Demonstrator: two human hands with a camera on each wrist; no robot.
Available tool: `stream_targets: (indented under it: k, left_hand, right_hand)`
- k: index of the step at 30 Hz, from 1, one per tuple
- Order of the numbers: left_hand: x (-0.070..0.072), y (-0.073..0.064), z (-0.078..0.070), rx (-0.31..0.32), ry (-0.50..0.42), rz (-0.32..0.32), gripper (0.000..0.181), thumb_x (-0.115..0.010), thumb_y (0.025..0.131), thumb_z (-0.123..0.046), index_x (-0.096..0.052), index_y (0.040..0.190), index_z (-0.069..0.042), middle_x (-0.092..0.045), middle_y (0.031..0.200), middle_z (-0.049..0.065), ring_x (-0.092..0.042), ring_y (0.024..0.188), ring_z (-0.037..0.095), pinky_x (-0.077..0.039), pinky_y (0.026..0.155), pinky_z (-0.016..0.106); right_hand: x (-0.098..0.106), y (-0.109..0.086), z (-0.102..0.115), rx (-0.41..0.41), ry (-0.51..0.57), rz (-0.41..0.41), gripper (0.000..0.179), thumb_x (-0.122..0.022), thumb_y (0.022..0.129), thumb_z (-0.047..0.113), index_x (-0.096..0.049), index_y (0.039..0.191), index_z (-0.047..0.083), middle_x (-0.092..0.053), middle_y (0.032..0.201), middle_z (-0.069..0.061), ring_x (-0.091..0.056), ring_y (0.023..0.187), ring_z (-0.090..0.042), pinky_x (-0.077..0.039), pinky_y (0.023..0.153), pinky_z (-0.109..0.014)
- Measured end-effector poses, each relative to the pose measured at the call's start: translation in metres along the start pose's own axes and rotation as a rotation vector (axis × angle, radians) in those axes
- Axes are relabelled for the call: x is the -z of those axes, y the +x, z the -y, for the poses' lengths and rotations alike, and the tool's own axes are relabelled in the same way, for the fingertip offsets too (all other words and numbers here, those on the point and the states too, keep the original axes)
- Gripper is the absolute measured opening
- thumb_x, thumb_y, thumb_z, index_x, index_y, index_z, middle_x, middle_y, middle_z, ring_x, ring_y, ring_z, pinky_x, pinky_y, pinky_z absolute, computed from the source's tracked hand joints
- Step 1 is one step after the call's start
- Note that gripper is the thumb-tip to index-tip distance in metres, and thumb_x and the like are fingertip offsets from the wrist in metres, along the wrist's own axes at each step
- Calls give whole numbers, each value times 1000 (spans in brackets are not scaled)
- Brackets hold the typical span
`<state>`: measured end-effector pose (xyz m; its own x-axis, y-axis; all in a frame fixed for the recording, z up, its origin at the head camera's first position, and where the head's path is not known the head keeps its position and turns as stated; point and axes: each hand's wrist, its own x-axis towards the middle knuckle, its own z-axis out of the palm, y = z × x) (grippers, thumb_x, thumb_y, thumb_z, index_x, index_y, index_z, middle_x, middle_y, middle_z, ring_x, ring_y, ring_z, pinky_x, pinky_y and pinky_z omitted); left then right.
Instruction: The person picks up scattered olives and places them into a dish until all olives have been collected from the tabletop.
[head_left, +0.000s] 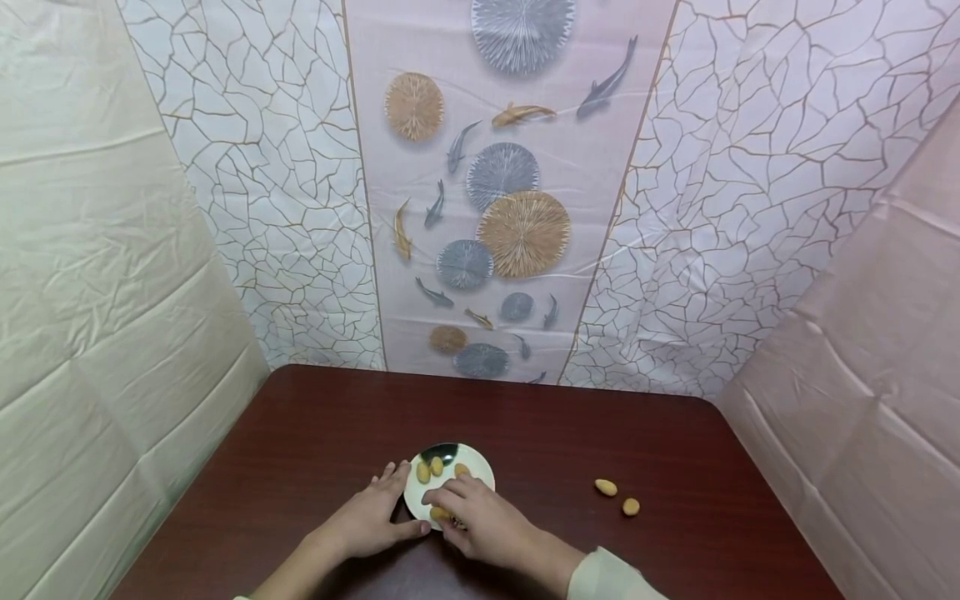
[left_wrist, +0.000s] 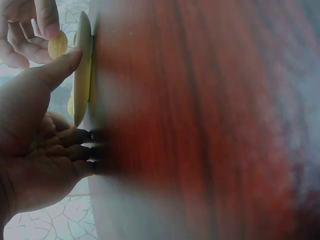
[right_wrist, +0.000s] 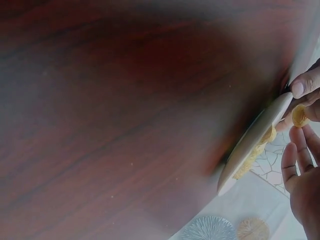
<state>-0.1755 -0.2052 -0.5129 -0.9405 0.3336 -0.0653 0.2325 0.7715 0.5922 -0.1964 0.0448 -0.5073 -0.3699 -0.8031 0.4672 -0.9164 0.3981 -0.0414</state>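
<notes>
A round whitish plate (head_left: 477,461) with a dark patch near its far rim stands on the table. Several yellow-brown oval pieces with a rough surface, nut-like in shape, lie on it, among them one piece (head_left: 423,472) at the left. My left hand (head_left: 367,518) is at the plate's left side, thumb and fingers extended and touching around its rim. Over the plate's near right part, my right hand (head_left: 483,518) pinches another yellow-brown oval piece (right_wrist: 300,116) between thumb and fingers. In the left wrist view, that held piece (left_wrist: 58,45) appears above the plate's surface.
Two more yellow-brown oval pieces lie on the dark red-brown table (head_left: 540,433), to the right: a longer one (head_left: 606,487) and a rounder one (head_left: 631,507). Patterned cloth (head_left: 465,333) hangs behind the table, with plain pale cloth (head_left: 135,333) along the left side.
</notes>
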Motion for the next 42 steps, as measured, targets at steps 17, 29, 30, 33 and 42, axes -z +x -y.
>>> stream_targets:
  k: [17, 29, 30, 33, 42]
  left_hand:
    - [-2, 0, 1, -4, 6, -3, 116, -80, 95, -63, -30, 169, 10, -31, 177, 32, -29, 165, 55, -34, 129, 73]
    - [-3, 0, 2, -5, 14, -4, 116, -79, 96, -64, -29, 170, 9, -31, 177, 32, -30, 164, 57, -36, 128, 74]
    - [-3, 0, 2, -5, 14, -4, 116, -78, 96, -65, -29, 170, 9, -31, 177, 32, -30, 164, 56, -36, 128, 73]
    - [-3, 0, 1, -8, 12, -7, 115, -78, 96, -64, -29, 170, 9, -31, 177, 33, -30, 164, 57, -35, 129, 74]
    - [-5, 1, 3, -10, 6, -4, 116, -81, 95, -61, -28, 170, 10, -31, 177, 32, -28, 167, 53, -31, 132, 70]
  right_hand:
    - [0, -6, -1, -32, 23, -11, 41, -87, 94, 15, -71, 132, 16, -71, 120, 5, -65, 105, -10, -57, 91, -22]
    - [7, -14, 2, -33, 33, -31, 41, -89, 94, 24, -73, 130, 15, -72, 118, 5, -67, 110, -11, -60, 97, -28]
    - [8, -15, 2, -34, 35, -35, 41, -89, 94, 24, -73, 130, 15, -72, 118, 5, -68, 109, -11, -60, 97, -29]
    - [12, -17, 3, -48, 40, -42, 41, -89, 94, 24, -72, 131, 15, -73, 118, 6, -67, 106, -10, -60, 93, -27]
    - [23, -39, -5, -153, 32, -27, 43, -89, 94, 24, -72, 133, 19, -73, 122, 7, -66, 106, -10, -61, 90, -31]
